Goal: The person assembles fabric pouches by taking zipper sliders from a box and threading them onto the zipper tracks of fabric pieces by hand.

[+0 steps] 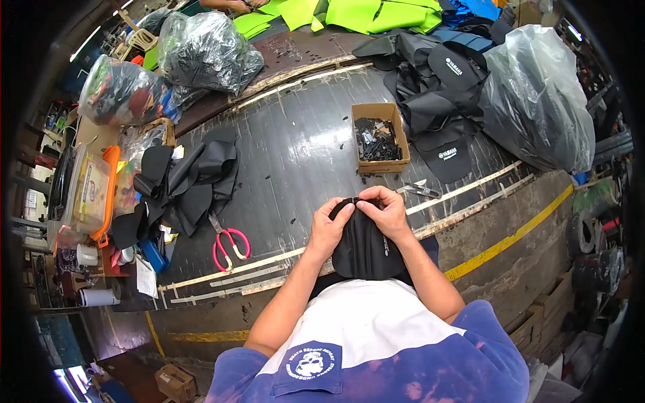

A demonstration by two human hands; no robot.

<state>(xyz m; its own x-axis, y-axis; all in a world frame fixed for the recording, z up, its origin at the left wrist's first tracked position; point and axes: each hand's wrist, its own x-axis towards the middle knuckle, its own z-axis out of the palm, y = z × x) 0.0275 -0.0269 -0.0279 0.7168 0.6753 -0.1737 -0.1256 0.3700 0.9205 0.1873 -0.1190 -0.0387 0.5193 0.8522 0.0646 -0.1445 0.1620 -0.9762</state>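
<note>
A black fabric piece [363,248] with raised seams hangs in front of my body at the table's front edge. My left hand [330,225] pinches its top edge from the left. From the right, my right hand [386,213] pinches the same edge, the fingertips of both hands nearly touching. Just beyond my right hand lies a small metal cutter or snips [422,190]. A cardboard box [383,166] of small black parts stands behind my hands. Scissors with pink handles [230,250] lie on the dark table [289,154] to the left.
Black fabric pieces [188,178] are heaped at the left, beside an orange-rimmed plastic bin [107,195]. More black pieces with white lettering [447,158] lie at the right, next to a large plastic bag [537,101]. Bright green sheets [363,15] and another person's hands [238,5] are at the far side.
</note>
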